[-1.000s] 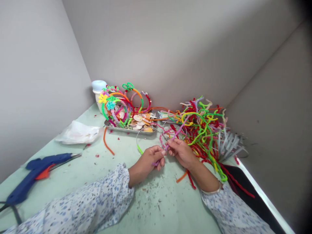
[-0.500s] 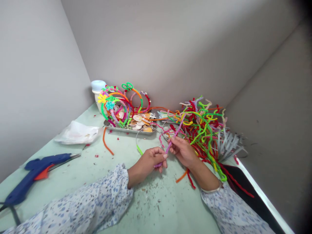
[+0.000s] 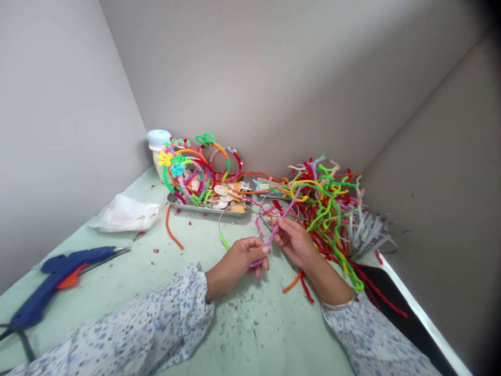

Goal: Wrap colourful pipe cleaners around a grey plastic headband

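Note:
A purple pipe cleaner (image 3: 290, 207) runs between my two hands, its far end slanting up to the right. My left hand (image 3: 240, 259) pinches its lower part between thumb and fingers. Higher up, the fingertips of my right hand (image 3: 296, 243) are closed on the same strand. Just beyond the left hand stands a thin metal headband (image 3: 219, 222) with light green wrapping (image 3: 224, 241) on one side. Its lower part is hidden behind that hand, so I cannot tell whether the hand grips it too.
A tangled heap of coloured pipe cleaners (image 3: 326, 209) lies right, beside grey strips (image 3: 366, 230). Wrapped headbands (image 3: 226, 156) stand on a metal tray (image 3: 203, 210) at the back. Leftward are a blue glue gun (image 3: 78, 259), a white plastic bag (image 3: 125, 214) and a lidded jar (image 3: 158, 138).
My right hand has shifted slightly to the right along with the upper part of the purple pipe cleaner. The left hand stays almost where it was.

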The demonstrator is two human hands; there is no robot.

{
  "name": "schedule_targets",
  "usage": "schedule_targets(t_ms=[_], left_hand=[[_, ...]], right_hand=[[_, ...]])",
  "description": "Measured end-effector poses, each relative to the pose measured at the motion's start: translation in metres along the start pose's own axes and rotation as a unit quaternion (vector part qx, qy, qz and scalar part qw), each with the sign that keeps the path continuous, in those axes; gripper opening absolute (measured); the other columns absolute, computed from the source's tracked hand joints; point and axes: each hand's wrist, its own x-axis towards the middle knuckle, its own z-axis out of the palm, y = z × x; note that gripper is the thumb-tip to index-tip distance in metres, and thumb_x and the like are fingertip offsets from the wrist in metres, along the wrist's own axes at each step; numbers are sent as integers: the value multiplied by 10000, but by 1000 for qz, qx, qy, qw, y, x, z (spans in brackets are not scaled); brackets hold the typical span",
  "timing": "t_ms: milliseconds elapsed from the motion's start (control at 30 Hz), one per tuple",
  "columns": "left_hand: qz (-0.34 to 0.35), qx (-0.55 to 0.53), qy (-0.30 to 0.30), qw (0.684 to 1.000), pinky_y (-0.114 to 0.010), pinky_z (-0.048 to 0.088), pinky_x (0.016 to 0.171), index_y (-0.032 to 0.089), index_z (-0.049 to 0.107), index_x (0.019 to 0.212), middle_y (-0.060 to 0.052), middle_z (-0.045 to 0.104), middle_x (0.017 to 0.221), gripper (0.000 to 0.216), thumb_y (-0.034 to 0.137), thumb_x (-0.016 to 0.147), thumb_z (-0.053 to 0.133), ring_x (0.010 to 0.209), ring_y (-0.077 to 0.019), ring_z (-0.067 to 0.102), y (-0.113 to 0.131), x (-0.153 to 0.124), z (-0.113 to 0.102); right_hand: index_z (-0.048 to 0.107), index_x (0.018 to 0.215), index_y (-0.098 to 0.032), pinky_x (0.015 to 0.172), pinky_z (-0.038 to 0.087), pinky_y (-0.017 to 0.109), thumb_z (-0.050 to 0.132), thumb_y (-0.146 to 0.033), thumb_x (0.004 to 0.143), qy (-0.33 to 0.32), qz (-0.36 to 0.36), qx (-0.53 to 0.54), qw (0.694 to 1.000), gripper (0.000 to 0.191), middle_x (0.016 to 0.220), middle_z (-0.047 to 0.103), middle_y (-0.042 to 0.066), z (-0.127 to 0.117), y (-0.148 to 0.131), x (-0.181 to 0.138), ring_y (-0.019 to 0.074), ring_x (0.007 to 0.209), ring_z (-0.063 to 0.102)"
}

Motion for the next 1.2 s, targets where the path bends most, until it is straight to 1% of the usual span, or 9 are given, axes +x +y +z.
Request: schedule_targets(t_ms=[100, 300, 567, 633, 767, 867, 1000, 1100, 1200], left_hand=[[-10, 8, 7, 1000, -167, 316, 424, 141, 534, 794, 7, 594, 604, 241, 370, 794, 608, 416, -45, 465, 1, 0, 0], [-11, 2, 22, 1000, -177, 333, 430, 151, 517, 771, 16, 578, 573, 229, 358, 771, 615, 408, -54, 453, 2, -1, 2], [6, 11, 25, 1000, -175, 312, 424, 172, 497, 758, 49, 539, 521, 217, 350, 752, 620, 394, -50, 398, 3, -2, 4], [3, 15, 37, 999, -175, 304, 413, 171, 497, 752, 49, 538, 515, 208, 347, 759, 607, 388, -50, 392, 2, -2, 4], [3, 20, 56, 998, -178, 308, 407, 164, 510, 748, 34, 556, 529, 209, 353, 762, 597, 387, -53, 405, -2, -1, 4], [12, 16, 57, 998, -180, 319, 415, 160, 525, 772, 31, 561, 538, 225, 372, 760, 600, 392, -55, 412, -3, 0, 3], [13, 20, 54, 998, -180, 317, 416, 158, 530, 782, 33, 552, 534, 245, 390, 756, 606, 389, -53, 399, -3, 1, 2], [15, 20, 56, 998, -179, 311, 416, 160, 527, 786, 39, 541, 523, 232, 380, 763, 599, 390, -53, 390, -2, 1, 2], [16, 23, 60, 998, -180, 304, 415, 161, 522, 775, 43, 531, 511, 217, 366, 764, 595, 385, -50, 382, -1, 0, 4]], right_hand=[[685, 753, -167, 427, 385, 164, 745, -348, 717, 8, -16, 18, 1000, 194, 608, 565, -25, 0, -1, 0, 62, 484, 484], [679, 749, -170, 417, 366, 173, 741, -360, 710, 6, -12, 4, 1000, 203, 588, 557, -27, 3, -1, -1, 67, 482, 482], [650, 721, -170, 389, 328, 182, 752, -386, 680, 66, -39, -32, 997, 242, 553, 523, -35, 5, 1, 1, 69, 452, 444], [658, 755, -170, 393, 322, 176, 736, -407, 701, 46, -31, -40, 998, 255, 546, 530, -33, 4, 0, 0, 68, 457, 452], [669, 852, -173, 411, 330, 171, 687, -448, 751, -35, 14, -70, 997, 294, 571, 562, -24, 4, -1, -4, 76, 493, 500], [645, 772, -167, 429, 345, 181, 706, -428, 737, -73, 37, -105, 991, 270, 556, 567, -29, 5, 2, -7, 75, 473, 500], [607, 681, -165, 448, 355, 195, 714, -412, 736, -68, 28, -141, 987, 275, 519, 574, -30, 6, 6, -6, 73, 442, 479], [622, 693, -165, 437, 347, 196, 713, -415, 736, -51, 15, -140, 989, 270, 520, 576, -26, 5, 7, -5, 75, 439, 476], [646, 727, -168, 434, 349, 191, 698, -429, 747, -66, 26, -126, 990, 267, 532, 582, -21, 5, 5, -5, 74, 442, 480]])
